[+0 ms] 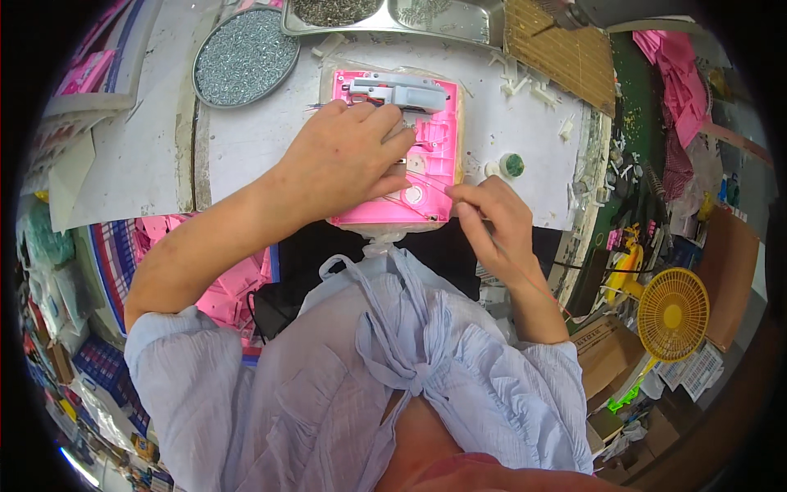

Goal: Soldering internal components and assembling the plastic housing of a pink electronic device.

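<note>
My left hand (344, 156) lies flat on the pink plastic housing (430, 148), which sits on the white table (246, 139) just in front of me, near its edge. The fingers of this hand are stretched out and press on the middle of the housing; they do not close around anything. On the far end of the housing there is a grey part (403, 88), and my fingertips come close to it. Thin wires (422, 182) run over the near right part of the housing, beside a small white round piece (414, 195).

My right hand (490, 223) is at the near right corner of the housing. Its fingers are pinched narrow on something thin, maybe a wire or a slim tool; I cannot tell which one.

To the far left on the table stands a round tray of small screws (244, 56). A metal tray (426, 16) is at the far edge. To the right of the housing is a small green cap (513, 165). A yellow fan (674, 313) stands low on the right, off the table.
</note>
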The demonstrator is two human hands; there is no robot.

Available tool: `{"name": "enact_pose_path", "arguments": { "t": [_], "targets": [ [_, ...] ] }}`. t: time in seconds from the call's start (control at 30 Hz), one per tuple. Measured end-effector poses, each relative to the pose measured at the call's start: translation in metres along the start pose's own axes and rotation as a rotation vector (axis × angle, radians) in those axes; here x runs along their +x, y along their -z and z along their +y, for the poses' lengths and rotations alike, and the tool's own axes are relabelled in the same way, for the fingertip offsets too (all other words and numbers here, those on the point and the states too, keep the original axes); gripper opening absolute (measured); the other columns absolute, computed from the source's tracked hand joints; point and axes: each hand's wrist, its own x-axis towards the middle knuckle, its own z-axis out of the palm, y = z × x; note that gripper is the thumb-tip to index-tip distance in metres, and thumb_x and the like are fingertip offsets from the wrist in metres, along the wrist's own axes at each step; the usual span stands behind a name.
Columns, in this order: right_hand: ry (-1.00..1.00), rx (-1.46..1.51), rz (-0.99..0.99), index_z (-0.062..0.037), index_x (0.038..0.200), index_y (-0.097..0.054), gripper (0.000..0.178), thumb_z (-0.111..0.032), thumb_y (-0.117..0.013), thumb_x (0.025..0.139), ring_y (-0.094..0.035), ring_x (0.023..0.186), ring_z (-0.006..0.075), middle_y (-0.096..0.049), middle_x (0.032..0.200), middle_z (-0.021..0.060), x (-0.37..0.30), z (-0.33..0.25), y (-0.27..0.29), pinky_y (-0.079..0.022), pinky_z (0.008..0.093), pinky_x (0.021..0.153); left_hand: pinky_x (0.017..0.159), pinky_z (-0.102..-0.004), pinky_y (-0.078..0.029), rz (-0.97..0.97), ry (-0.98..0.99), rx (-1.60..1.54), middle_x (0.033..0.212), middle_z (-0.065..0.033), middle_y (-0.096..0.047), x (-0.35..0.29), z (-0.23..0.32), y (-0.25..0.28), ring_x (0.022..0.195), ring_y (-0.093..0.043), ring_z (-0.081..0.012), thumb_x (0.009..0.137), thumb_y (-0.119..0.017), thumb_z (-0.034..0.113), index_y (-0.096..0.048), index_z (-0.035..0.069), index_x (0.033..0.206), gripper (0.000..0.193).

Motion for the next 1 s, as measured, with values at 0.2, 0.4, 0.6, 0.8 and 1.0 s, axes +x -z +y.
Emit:
{"name": "enact_pose_path", "arguments": {
  "t": [0.2, 0.4, 0.6, 0.8, 1.0],
  "targets": [
    [0.032, 0.031, -0.002, -0.0042, 0.103, -0.070, 0.015, -0.003, -0.070, 0.088, -0.057, 0.068, 0.0279, -0.062, 0.078, 0.0108, 0.001, 0.001, -0.002, -0.046, 0.0377, 0.063, 0.077, -0.0378, -0.049, -0.030, -0.036, 0.028, 0.100, -0.0063, -0.057, 0.004, -0.004, 0.001, 0.090, -0.061, -0.0232, 0.076, -0.079, 0.038, -0.062, 0.012, 0.129, 0.061],
    [0.103, 0.031, -0.060, -0.0040, 0.104, -0.070, 0.017, -0.003, -0.071, 0.087, -0.058, 0.069, 0.0271, -0.065, 0.081, 0.0104, 0.007, 0.004, -0.001, -0.046, 0.0374, 0.062, 0.082, -0.0378, -0.051, -0.197, -0.306, 0.185, 0.102, -0.0040, -0.059, 0.016, -0.030, 0.018, 0.094, -0.060, -0.0214, 0.075, -0.075, 0.046, -0.065, 0.012, 0.128, 0.064],
    [0.126, 0.027, -0.033, -0.0042, 0.104, -0.071, 0.020, -0.004, -0.074, 0.085, -0.058, 0.069, 0.0273, -0.065, 0.080, 0.0102, 0.007, -0.002, 0.001, -0.047, 0.0376, 0.062, 0.087, -0.0380, -0.050, -0.787, -0.156, 0.244, 0.098, -0.0033, -0.062, 0.048, -0.016, 0.038, 0.092, -0.064, -0.0191, 0.078, -0.074, 0.047, -0.068, 0.010, 0.125, 0.060],
    [0.254, 0.032, -0.031, -0.0043, 0.102, -0.071, 0.026, -0.008, -0.080, 0.078, -0.058, 0.068, 0.0274, -0.064, 0.081, 0.0086, -0.011, -0.015, 0.012, -0.048, 0.0365, 0.063, 0.082, -0.0399, -0.049, -0.308, -0.192, 0.075, 0.099, -0.0055, -0.063, 0.019, -0.021, 0.030, 0.090, -0.064, -0.0225, 0.080, -0.075, 0.044, -0.068, 0.008, 0.121, 0.055],
    [0.319, 0.411, -0.422, -0.0045, 0.112, -0.073, 0.046, -0.022, -0.086, 0.071, -0.059, 0.085, 0.0292, -0.064, 0.095, 0.0102, 0.005, -0.028, -0.003, -0.051, 0.0403, 0.077, 0.080, -0.0353, -0.048, -0.055, -0.345, -0.145, 0.100, -0.0045, -0.062, -0.040, 0.040, -0.011, 0.092, -0.060, -0.0207, 0.079, -0.069, 0.024, -0.070, 0.004, 0.112, 0.038]
  ]
}}
